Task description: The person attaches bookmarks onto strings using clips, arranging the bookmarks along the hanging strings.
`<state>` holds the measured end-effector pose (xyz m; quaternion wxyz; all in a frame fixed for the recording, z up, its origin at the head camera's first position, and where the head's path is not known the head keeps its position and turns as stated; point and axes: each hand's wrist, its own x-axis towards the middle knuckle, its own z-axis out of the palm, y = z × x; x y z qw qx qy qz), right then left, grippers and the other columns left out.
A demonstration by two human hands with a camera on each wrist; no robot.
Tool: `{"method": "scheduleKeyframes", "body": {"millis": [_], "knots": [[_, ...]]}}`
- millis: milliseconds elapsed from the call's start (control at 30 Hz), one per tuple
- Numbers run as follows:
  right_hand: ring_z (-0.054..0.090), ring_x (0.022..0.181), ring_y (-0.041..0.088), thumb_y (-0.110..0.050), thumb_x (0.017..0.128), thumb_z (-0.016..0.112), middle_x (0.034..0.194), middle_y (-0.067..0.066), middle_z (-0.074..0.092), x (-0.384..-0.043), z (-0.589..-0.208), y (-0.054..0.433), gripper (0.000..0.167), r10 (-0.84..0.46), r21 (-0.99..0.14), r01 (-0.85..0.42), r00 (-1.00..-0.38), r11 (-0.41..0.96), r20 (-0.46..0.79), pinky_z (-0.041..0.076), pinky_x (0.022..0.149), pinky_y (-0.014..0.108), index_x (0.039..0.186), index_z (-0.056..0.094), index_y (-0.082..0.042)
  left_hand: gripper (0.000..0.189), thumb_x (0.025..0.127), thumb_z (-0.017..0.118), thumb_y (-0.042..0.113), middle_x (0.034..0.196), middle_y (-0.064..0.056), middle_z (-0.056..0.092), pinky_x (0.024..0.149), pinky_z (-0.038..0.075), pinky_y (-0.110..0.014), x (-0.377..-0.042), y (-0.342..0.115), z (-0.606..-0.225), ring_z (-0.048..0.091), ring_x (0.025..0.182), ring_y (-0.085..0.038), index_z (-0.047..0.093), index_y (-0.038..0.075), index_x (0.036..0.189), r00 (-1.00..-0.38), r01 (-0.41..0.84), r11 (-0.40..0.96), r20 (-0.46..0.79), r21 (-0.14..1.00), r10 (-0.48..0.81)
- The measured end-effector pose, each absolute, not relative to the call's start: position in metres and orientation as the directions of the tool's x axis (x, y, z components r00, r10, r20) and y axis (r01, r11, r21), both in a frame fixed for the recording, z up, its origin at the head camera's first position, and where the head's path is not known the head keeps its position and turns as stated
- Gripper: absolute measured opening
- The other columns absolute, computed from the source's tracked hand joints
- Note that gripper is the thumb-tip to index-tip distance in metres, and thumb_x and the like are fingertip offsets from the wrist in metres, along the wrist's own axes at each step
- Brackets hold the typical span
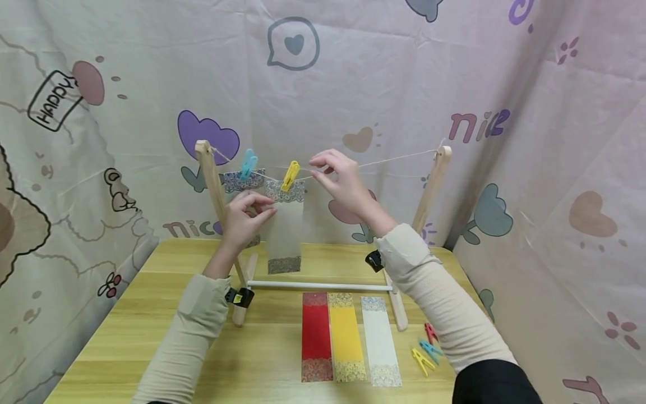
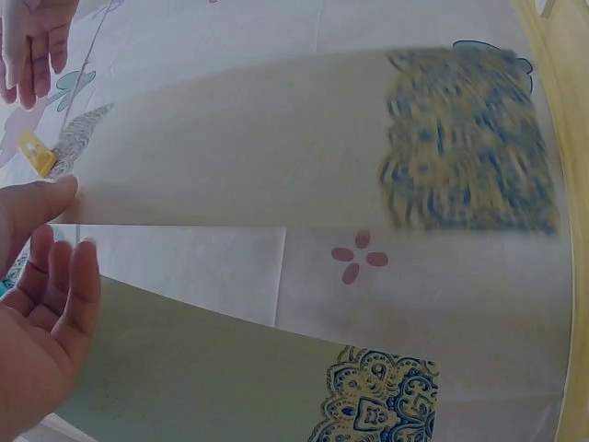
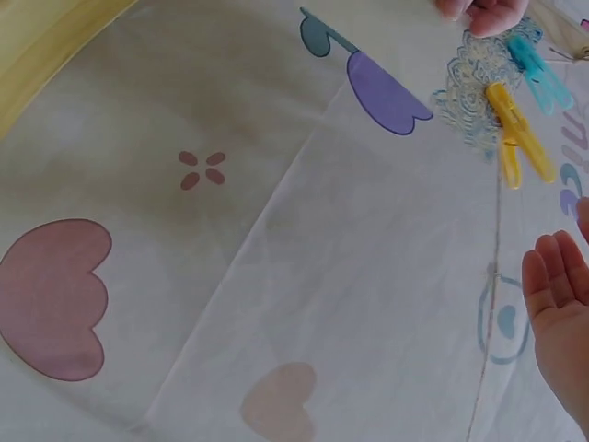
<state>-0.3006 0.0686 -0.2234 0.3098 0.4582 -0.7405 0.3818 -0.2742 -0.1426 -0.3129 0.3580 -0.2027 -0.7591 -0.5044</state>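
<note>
A pale card (image 1: 284, 230) with patterned ends hangs from a string (image 1: 398, 160), clipped at its top by a yellow clothespin (image 1: 290, 176). My left hand (image 1: 244, 219) is at the card's left edge. In the left wrist view its thumb and fingers (image 2: 83, 281) stand apart; whether the thumb touches the card I cannot tell. Right of the yellow clothespin, my right hand (image 1: 343, 177) hovers by the string, fingers loosely bent and holding nothing. A blue clothespin (image 1: 248, 165) holds another card (image 1: 233, 180), greenish in the left wrist view and partly hidden behind my left hand.
The string runs between two wooden posts (image 1: 433, 188) joined low down by a white rod (image 1: 318, 286). Red (image 1: 317, 336), yellow (image 1: 347, 339) and white (image 1: 381, 342) cards lie on the wooden table (image 1: 252, 365). Loose red, blue and yellow clothespins (image 1: 423, 362) lie at the right.
</note>
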Motion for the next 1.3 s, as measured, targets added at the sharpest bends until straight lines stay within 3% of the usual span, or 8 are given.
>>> {"method": "scheduleKeyframes", "body": {"millis": [200, 633, 900, 1200, 1300], "knots": [[0.057, 0.085, 0.025, 0.009, 0.077, 0.063, 0.091, 0.018, 0.061, -0.303, -0.228, 0.076, 0.009, -0.403, -0.268, -0.924, -0.363, 0.272, 0.840, 0.049, 0.070, 0.031, 0.086, 0.063, 0.008, 0.008, 0.073, 0.069, -0.004, 0.075, -0.012, 0.059, 0.051, 0.041, -0.014, -0.273, -0.143, -0.316, 0.049, 0.059, -0.007, 0.066, -0.005, 0.081, -0.674, 0.678, 0.367, 0.738, 0.637, -0.037], [0.058, 0.076, 0.028, 0.012, 0.074, 0.064, 0.084, 0.019, 0.062, -0.303, -0.240, 0.096, 0.008, -0.317, -0.256, -0.928, -0.336, 0.269, 0.887, 0.050, 0.063, 0.037, 0.081, 0.063, 0.010, 0.008, 0.076, 0.066, -0.005, 0.076, -0.016, 0.060, 0.050, 0.041, -0.015, -0.256, -0.138, -0.313, 0.049, 0.057, -0.010, 0.064, -0.008, 0.084, -0.743, 0.625, 0.366, 0.670, 0.690, 0.006], [0.057, 0.076, 0.036, 0.019, 0.071, 0.062, 0.081, 0.025, 0.060, -0.284, -0.238, 0.109, 0.010, -0.293, -0.271, -0.922, -0.350, 0.277, 0.890, 0.048, 0.060, 0.045, 0.079, 0.060, 0.014, 0.007, 0.081, 0.060, -0.005, 0.072, -0.018, 0.059, 0.048, 0.041, -0.016, -0.242, -0.130, -0.307, 0.052, 0.056, -0.024, 0.062, -0.010, 0.085, -0.759, 0.628, 0.346, 0.646, 0.698, 0.074], [0.055, 0.072, 0.038, 0.023, 0.069, 0.060, 0.080, 0.028, 0.059, -0.274, -0.247, 0.125, 0.011, -0.262, -0.301, -0.898, -0.390, 0.322, 0.883, 0.046, 0.058, 0.047, 0.078, 0.059, 0.017, 0.006, 0.082, 0.062, -0.001, 0.071, -0.012, 0.060, 0.046, 0.042, -0.017, -0.257, -0.135, -0.334, 0.054, 0.056, -0.022, 0.064, -0.005, 0.086, -0.740, 0.655, 0.299, 0.669, 0.694, 0.070], [0.055, 0.072, 0.038, 0.022, 0.069, 0.061, 0.080, 0.028, 0.059, -0.274, -0.252, 0.131, 0.011, -0.262, -0.315, -0.892, -0.405, 0.326, 0.876, 0.046, 0.058, 0.048, 0.078, 0.059, 0.016, 0.007, 0.082, 0.061, 0.000, 0.072, -0.012, 0.060, 0.047, 0.043, -0.018, -0.256, -0.134, -0.338, 0.054, 0.056, -0.026, 0.064, -0.005, 0.086, -0.752, 0.642, 0.302, 0.656, 0.705, 0.066]]}}
